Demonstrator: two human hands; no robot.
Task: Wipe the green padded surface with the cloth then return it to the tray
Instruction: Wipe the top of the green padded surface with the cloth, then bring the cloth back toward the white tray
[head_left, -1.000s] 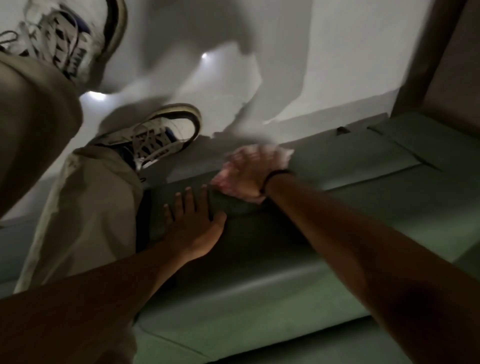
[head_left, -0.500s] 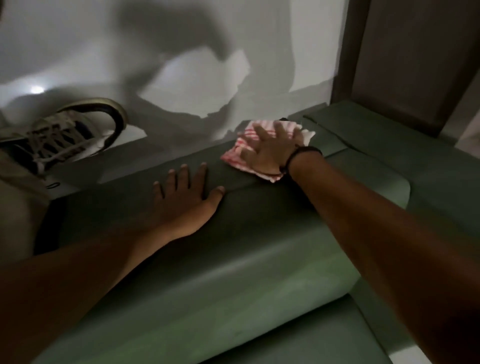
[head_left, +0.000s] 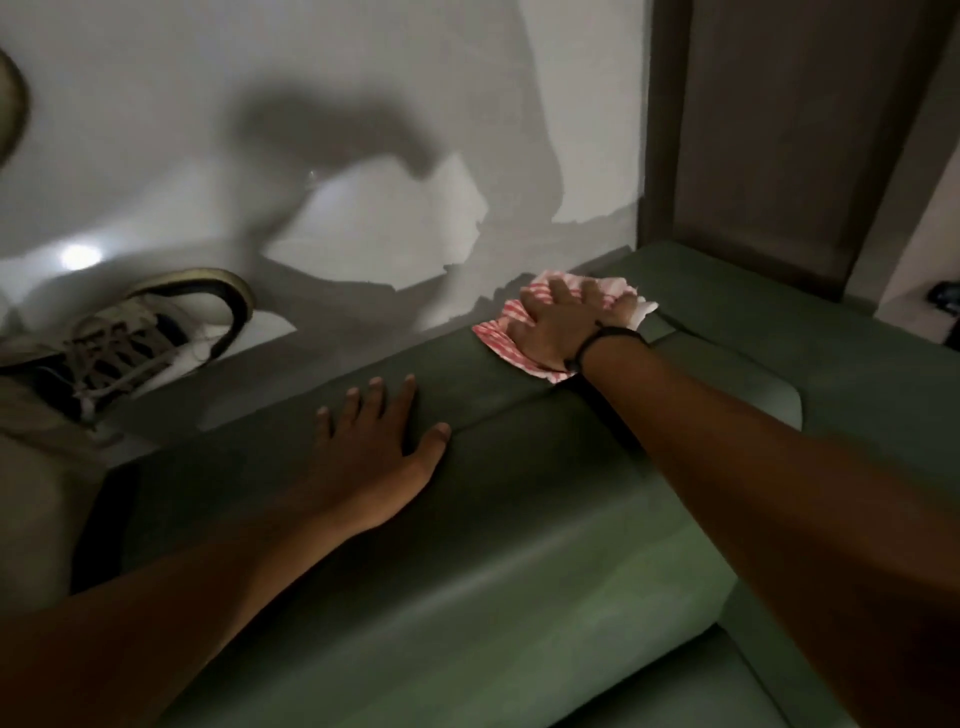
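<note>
Cloth (head_left: 511, 332) flat, long axis diagonal

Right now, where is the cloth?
The red-and-white cloth lies at the far edge of the green padded surface, pressed flat under the right hand, beyond the left hand.

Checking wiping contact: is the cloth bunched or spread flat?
Spread fairly flat: the cloth lies on the green pad, pressed under the right hand.

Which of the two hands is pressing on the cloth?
The right hand, with a dark wristband, presses the red-striped cloth; the left hand lies bare on the green pad.
</note>
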